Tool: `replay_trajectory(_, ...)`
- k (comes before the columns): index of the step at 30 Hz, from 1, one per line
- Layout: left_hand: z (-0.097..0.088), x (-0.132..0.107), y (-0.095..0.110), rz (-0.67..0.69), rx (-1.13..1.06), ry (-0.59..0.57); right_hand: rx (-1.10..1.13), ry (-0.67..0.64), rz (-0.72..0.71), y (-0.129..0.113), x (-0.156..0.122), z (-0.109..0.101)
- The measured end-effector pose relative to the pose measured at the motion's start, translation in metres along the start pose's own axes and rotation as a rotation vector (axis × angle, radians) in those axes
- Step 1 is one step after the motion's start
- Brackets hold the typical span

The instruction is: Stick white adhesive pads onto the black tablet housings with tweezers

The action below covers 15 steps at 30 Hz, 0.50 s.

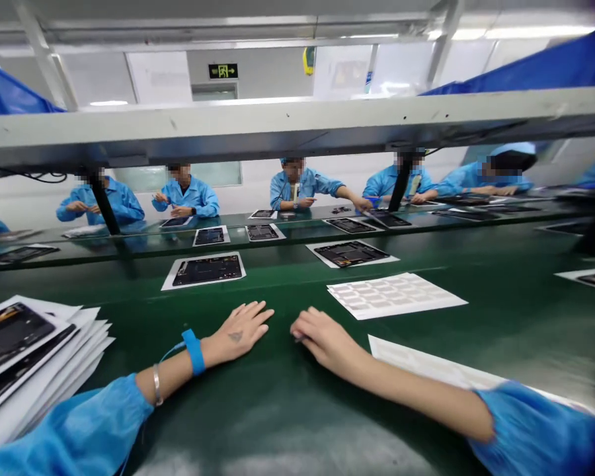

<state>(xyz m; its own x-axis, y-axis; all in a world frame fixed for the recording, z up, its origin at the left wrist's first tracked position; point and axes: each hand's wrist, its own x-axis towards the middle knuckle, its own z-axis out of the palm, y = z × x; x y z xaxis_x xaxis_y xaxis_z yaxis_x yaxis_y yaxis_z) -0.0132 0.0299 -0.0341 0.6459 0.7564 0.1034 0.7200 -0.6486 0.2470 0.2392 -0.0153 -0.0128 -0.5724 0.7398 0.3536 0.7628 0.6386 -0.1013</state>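
Note:
My left hand [238,332] lies flat on the green worktop [218,423], palm down with its fingers stretched out. A blue wrist strap [193,352] and a metal bangle [157,385] circle that forearm. To its right, my right hand [322,336] rests with its fingers curled together; whatever is between the fingertips is too small to name. A label sheet [394,295] with rows of pale stickers lies beyond the right hand. Another white sheet [436,365] is partly under my right forearm.
Stacked at the left are dark electronic panels on white sheets [86,357]. Past my hands lie a dark panel [208,270] and a second panel [350,253] on paper. A shelf beam [287,125] spans overhead. Several co-workers in blue [297,188] sit opposite.

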Motion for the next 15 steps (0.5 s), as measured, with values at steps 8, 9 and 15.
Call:
replay_trajectory(8, -0.012, -0.003, 0.017, 0.002, -0.01, 0.016, -0.391, -0.071, 0.536, 0.156, 0.119, -0.013)
replay_trajectory(9, -0.011, -0.003, 0.018, 0.001, -0.01, 0.019, -0.421, -0.086, 0.589, 0.17, 0.124, -0.011)
replay_trajectory(15, 0.0, 0.0, 0.019, 0.005, -0.007, 0.058, -0.482, -0.234, 0.808, 0.216, 0.134, 0.014)
